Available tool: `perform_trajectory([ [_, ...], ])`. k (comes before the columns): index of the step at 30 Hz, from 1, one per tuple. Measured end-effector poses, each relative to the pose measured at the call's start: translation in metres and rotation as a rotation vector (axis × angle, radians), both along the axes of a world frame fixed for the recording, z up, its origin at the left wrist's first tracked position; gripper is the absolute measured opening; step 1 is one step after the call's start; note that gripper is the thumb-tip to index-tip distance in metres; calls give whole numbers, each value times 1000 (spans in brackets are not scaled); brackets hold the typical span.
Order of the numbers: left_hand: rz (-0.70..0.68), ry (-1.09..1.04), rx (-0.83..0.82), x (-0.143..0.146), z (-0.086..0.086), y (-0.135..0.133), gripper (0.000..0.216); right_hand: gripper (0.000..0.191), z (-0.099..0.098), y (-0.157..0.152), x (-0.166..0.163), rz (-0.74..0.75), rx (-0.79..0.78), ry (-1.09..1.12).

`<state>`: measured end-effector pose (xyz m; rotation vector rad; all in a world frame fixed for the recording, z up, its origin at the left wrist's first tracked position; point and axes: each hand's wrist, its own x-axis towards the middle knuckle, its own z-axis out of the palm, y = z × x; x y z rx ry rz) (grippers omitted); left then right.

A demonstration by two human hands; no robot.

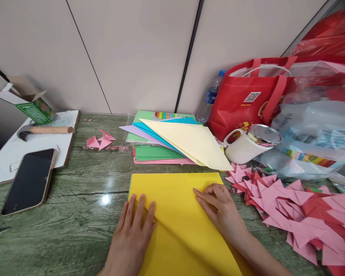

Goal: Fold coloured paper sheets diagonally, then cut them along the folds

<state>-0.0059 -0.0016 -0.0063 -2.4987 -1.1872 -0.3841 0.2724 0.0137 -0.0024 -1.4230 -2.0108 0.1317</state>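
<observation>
A yellow sheet of paper (175, 199) lies flat on the green marble-look table (83, 203) right in front of me. My left hand (133, 234) rests flat on the sheet's left part, fingers stretched out and slightly apart. My right hand (218, 209) lies on the sheet's right part, fingers extended and pressing the paper down. A faint diagonal crease runs across the sheet between the two hands. Neither hand holds anything.
A stack of coloured paper (166, 142) lies behind the sheet. Folded pink and red triangles (299, 214) pile at the right; three more pink triangles (100, 141) sit left of the stack. White mug (244, 147), red bag (247, 99), bottle (211, 96), phone (30, 180), hammer (46, 130), a small box (31, 105).
</observation>
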Motion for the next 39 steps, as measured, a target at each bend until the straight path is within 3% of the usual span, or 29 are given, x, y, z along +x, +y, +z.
perform_trajectory([
  [11, 12, -23, -4, 0, -2, 0, 37, 24, -1, -1, -1, -30, -5, 12],
  [27, 12, -7, 6, 0, -4, 2, 36, 30, 0, -8, 8, 4, -58, -199],
  [39, 42, 0, 2, 0, -6, 2, 36, 35, -4, -13, 8, -11, -80, -225],
])
